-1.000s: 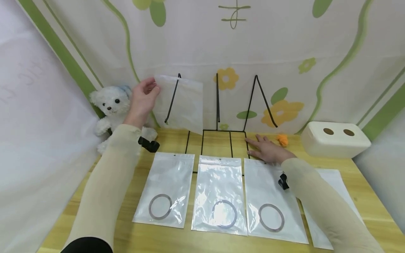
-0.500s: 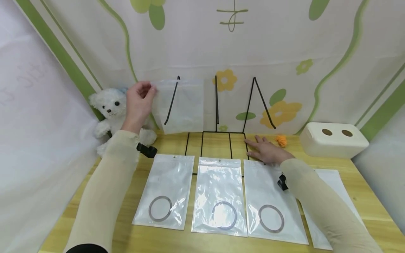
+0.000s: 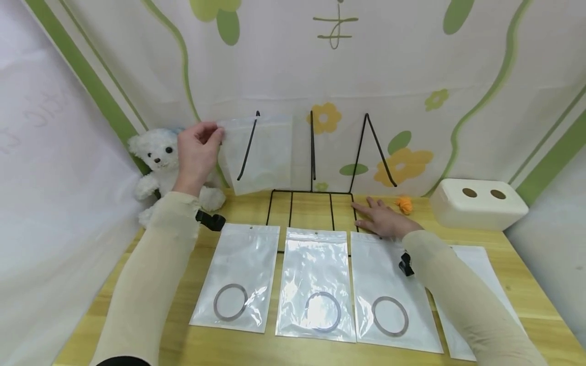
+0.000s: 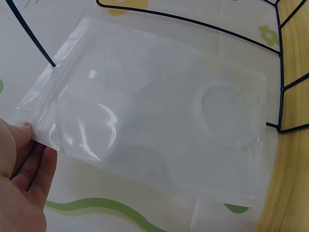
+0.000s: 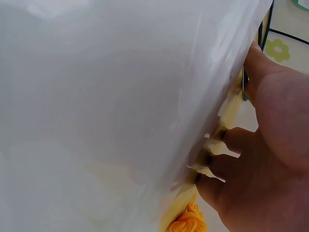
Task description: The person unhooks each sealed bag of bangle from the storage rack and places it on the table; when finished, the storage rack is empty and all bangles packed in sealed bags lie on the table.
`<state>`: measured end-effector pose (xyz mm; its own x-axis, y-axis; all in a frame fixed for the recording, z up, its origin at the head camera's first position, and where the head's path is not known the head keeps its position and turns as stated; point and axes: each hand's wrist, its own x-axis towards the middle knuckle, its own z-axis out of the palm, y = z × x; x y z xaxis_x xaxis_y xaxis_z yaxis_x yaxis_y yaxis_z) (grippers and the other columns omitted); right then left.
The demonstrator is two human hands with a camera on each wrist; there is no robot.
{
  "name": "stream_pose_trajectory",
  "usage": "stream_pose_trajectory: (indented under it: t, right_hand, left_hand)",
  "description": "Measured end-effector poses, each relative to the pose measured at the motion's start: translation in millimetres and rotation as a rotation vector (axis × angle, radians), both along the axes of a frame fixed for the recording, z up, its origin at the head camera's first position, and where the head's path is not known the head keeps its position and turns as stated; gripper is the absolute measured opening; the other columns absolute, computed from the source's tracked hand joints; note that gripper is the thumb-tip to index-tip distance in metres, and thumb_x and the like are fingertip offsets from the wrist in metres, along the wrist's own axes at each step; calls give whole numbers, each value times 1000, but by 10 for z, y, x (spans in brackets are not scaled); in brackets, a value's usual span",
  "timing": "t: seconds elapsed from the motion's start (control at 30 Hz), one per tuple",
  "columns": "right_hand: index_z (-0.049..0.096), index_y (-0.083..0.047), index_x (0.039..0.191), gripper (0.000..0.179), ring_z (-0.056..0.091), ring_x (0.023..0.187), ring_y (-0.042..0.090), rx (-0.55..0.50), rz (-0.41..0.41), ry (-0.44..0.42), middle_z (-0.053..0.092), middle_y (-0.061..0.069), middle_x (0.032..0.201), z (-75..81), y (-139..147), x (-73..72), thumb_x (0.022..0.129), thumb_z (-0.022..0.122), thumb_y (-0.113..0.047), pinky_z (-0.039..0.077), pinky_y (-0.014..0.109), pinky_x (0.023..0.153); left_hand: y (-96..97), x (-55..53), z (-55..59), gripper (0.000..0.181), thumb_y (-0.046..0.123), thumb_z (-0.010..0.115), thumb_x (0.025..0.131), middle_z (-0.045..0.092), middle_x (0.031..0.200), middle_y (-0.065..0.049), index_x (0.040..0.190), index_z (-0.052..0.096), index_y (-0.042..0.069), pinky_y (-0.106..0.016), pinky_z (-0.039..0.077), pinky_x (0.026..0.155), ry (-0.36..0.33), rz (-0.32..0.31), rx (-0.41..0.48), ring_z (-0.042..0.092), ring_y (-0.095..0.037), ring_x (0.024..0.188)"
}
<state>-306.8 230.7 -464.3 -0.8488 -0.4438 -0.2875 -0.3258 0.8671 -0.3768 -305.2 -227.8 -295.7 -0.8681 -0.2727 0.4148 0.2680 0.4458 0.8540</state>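
In the head view, my left hand (image 3: 198,152) pinches the upper left corner of a translucent zip bag (image 3: 270,152). The bag hangs on the left prong of a black wire rack (image 3: 311,192), the prong running through near its top edge. A faint ring (image 4: 198,108) shows inside the bag in the left wrist view. My right hand (image 3: 382,218) rests with spread fingers at the right side of the rack's base, just above a flat-lying bag (image 3: 389,269). That bag's edge overlaps the fingertips in the right wrist view.
Two more ring-holding bags, a left one (image 3: 240,264) and a middle one (image 3: 316,264), lie on the wooden table. Another white bag (image 3: 482,284) is partly under the right sleeve. A white teddy bear (image 3: 157,162), orange tuft (image 3: 404,205) and cream box (image 3: 478,203) stand behind.
My left hand has moved a little left and down, still pinching the bag's corner. The bag has swung slightly on its prong. My right hand has stayed at the rack's base.
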Motion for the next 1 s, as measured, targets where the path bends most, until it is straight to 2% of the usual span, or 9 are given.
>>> stream_pose_trajectory:
  t: [0.23, 0.43, 0.7, 0.83, 1.0]
  right_hand:
    - [24, -18, 174, 72, 2, 158, 69, 17, 13, 17, 3, 38, 176, -2, 34, -27, 115, 49, -49, 11, 83, 124]
    - [22, -18, 175, 72, 0, 158, 68, 18, 3, 3, 2, 37, 176, -8, 42, -28, 115, 49, -48, 10, 83, 124]
    - [23, -17, 174, 72, 0, 158, 69, 7, 4, 6, 2, 38, 176, 6, 58, -15, 115, 49, -47, 9, 83, 124]
    - [22, -19, 175, 71, -2, 160, 66, -1, 0, 2, 1, 36, 177, -5, 37, -23, 115, 49, -47, 7, 83, 124]
    - [22, -19, 175, 70, -2, 160, 66, 1, 3, 3, 1, 35, 177, -11, 13, -39, 115, 49, -46, 7, 82, 125]
  left_hand:
    - [57, -32, -34, 23, 20, 72, 106, 75, 99, 4, 117, 79, 1, -15, 55, 77, 63, 14, 6, 66, -1, 84]
    - [88, -10, -64, 21, 20, 70, 107, 74, 99, 4, 115, 77, 1, -19, 59, 80, 50, 3, 21, 68, -3, 85]
    - [110, 78, -72, 22, 16, 68, 108, 76, 107, -6, 118, 74, -3, -16, 57, 79, 60, 6, 9, 67, -3, 88]
    - [82, 146, -76, 18, 15, 68, 108, 75, 105, -4, 115, 73, -1, -15, 56, 79, 61, 16, 3, 66, -3, 88]
    - [39, 227, -120, 11, 11, 68, 107, 73, 98, 2, 108, 72, 2, -16, 56, 77, 78, -3, 18, 65, -5, 84]
